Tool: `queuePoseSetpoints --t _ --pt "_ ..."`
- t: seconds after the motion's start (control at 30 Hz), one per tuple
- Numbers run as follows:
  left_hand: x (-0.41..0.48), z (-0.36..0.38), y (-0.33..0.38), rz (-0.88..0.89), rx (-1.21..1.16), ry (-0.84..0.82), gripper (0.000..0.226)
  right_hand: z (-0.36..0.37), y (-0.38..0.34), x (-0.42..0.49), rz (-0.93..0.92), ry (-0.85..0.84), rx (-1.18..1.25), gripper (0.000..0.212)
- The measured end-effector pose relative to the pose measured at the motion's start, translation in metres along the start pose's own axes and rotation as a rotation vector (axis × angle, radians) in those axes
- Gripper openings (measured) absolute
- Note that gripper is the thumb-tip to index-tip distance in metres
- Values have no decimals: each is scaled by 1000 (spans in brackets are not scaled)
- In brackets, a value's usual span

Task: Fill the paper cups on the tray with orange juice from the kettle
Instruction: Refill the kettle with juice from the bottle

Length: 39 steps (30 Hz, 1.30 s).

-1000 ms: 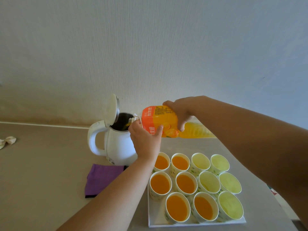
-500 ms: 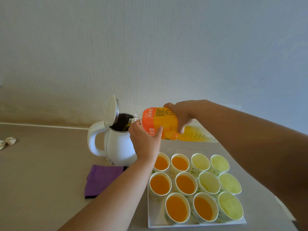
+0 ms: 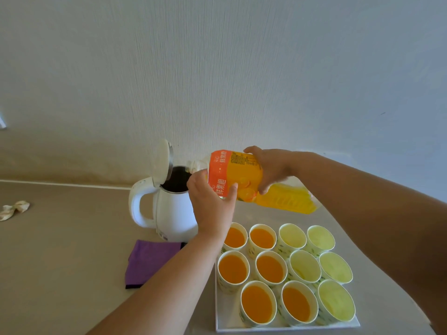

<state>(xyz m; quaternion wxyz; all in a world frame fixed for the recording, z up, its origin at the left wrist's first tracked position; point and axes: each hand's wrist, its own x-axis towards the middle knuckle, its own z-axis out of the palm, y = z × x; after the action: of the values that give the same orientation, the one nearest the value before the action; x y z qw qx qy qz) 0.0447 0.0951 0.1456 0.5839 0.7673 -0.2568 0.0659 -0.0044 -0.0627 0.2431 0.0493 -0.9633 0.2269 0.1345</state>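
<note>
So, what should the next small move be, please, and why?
Probably tip the bottle further so juice runs into the kettle: left hand and right hand hold its neck at the open mouth, the neck looks empty, and five cups are empty.

My left hand [image 3: 212,204] covers part of the bottle [image 3: 235,174] shoulder and the kettle [image 3: 173,213] right side. Kettle interior is dark, level unreadable. My left forearm hides the cloth [image 3: 150,259] right corner and part of the far-left cup [image 3: 235,237]. Label small print illegible. My right arm is cut by the right edge.
</note>
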Motion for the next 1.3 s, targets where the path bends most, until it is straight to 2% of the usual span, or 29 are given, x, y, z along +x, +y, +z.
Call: queuePoseSetpoints --t 0.27,0.4,0.47,0.57,0.63,0.7,0.8,0.93,1.07,1.2,1.3 --pt "9 -24 27 185 -125 100 66 -17 6 -16 -63 42 345 100" --pt "8 -41 39 147 -220 121 85 -28 1 -28 -150 7 553 96" --pt "6 -52 46 50 -350 66 95 -29 -6 -32 -216 -21 600 102" --pt "3 -75 55 -83 -576 -88 96 -24 -22 -35 -306 -72 663 109" --pt "1 -91 52 -80 -694 -203 92 -16 -38 -38 -372 -115 711 112" --pt "-4 -110 45 -83 -729 -234 93 -5 -57 -41 -425 -174 757 115" --pt "-17 -138 33 -162 -678 -207 94 17 -86 -45 -477 -267 837 116" --pt "-30 -176 17 -189 -537 -137 90 47 -127 -55 -557 -415 860 80" --pt "-36 -203 -1 -218 -397 -222 101 71 -147 -61 -542 -521 811 69" --pt "-46 -228 -23 -255 -326 -313 95 101 -157 -61 -350 -466 719 67" --pt "-52 -247 -41 -301 -313 -369 89 139 -173 -56 -257 -365 466 66"
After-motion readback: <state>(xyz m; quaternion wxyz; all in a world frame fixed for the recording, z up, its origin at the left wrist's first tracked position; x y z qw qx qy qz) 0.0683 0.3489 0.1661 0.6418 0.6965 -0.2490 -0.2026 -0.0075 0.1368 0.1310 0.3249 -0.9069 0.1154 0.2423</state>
